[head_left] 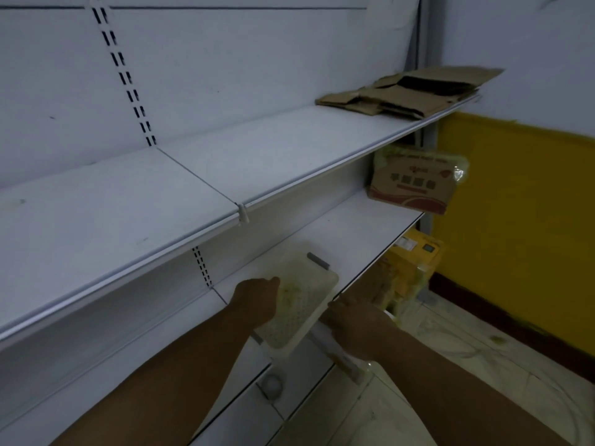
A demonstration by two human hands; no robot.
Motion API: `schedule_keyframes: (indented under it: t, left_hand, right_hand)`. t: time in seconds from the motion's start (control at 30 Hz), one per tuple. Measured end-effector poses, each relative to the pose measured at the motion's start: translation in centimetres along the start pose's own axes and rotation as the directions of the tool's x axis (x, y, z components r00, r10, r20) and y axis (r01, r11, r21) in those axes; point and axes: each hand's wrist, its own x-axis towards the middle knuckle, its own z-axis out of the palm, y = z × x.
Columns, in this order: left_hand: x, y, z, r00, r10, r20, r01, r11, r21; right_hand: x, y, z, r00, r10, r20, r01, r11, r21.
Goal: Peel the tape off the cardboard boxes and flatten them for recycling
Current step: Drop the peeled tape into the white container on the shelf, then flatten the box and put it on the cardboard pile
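A white perforated plastic tray [314, 280] lies on the lower shelf, with pale green scraps in it and a grey handle at its far end. My left hand [257, 297] grips the tray's left rim. My right hand [351, 320] holds its near right edge at the shelf front. Flattened brown cardboard boxes [409, 91] are stacked on the upper shelf at the far right. A printed cardboard box [415, 183] wrapped in greenish tape sits at the far end of the lower shelf. Yellow boxes [415, 262] stand below, near the floor.
White metal shelving fills the left; the upper shelf [161, 201] overhangs the lower shelf [354, 230]. A price-rail clip [242, 214] sticks out of the upper shelf's front. A yellow wall panel [515, 220] and pale tiled floor [467, 349] lie to the right.
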Motion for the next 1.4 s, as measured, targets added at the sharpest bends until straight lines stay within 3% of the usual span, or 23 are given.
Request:
schedule_keyframes:
  t: [0.13,0.33,0.57,0.63,0.77,0.87,1.0,1.1,1.2,1.3,1.4]
  left_hand:
    - [0.1,0.2,-1.0,0.999,-0.009,-0.041,0.008,1.0,-0.019]
    - [-0.6,-0.5,0.1,0.999,0.006,0.033,-0.001,0.991,-0.137]
    - [-1.9,2.5,-4.8,0.986,0.161,0.039,-0.141,0.94,-0.31]
    - [-2.7,5.6,-8.2,0.968,0.252,-0.015,-0.24,0.901,-0.361]
    - [-5.8,10.9,-17.1,0.87,0.393,-0.298,-0.471,0.842,-0.264]
    - [-8.3,10.1,-24.0,0.788,0.42,-0.45,-0.536,0.827,-0.167]
    - [-10.3,2.8,-29.2,0.833,0.266,-0.485,-0.354,0.93,-0.099]
    - [-13.8,-4.2,-30.2,0.861,0.083,-0.502,-0.186,0.97,-0.157]
    - [-18.9,-10.8,-29.7,0.838,-0.087,-0.539,-0.042,0.974,-0.222]
    - [-24.9,-17.4,-27.9,0.82,-0.247,-0.517,0.122,0.957,-0.264]
    - [-31.9,-23.5,-26.9,0.722,-0.448,-0.528,0.25,0.88,-0.404]
  right_hand:
    - [-0.2,-0.1,0.0,1.0,-0.009,-0.023,0.009,1.0,-0.009]
    - [-1.3,-0.5,0.0,0.999,0.006,-0.037,-0.006,1.0,0.004]
    - [-3.5,-0.3,-3.2,0.991,0.085,-0.101,-0.084,0.996,0.017]
    - [-4.6,0.9,-5.0,0.984,0.12,-0.128,-0.128,0.99,-0.059]
    - [-7.7,2.9,-11.0,0.948,0.227,-0.222,-0.25,0.965,-0.083]
    - [-8.7,2.6,-16.1,0.927,0.207,-0.314,-0.25,0.963,-0.105]
    - [-8.3,-1.2,-22.0,0.915,0.07,-0.396,-0.142,0.978,-0.154]
    - [-6.8,-7.2,-24.9,0.905,-0.061,-0.42,-0.023,0.981,-0.192]
    - [-4.8,-15.4,-26.0,0.888,-0.221,-0.402,0.134,0.963,-0.233]
    - [-3.7,-24.2,-26.5,0.824,-0.415,-0.386,0.331,0.905,-0.267]
    - [-3.9,-32.0,-27.6,0.737,-0.562,-0.374,0.487,0.827,-0.282]
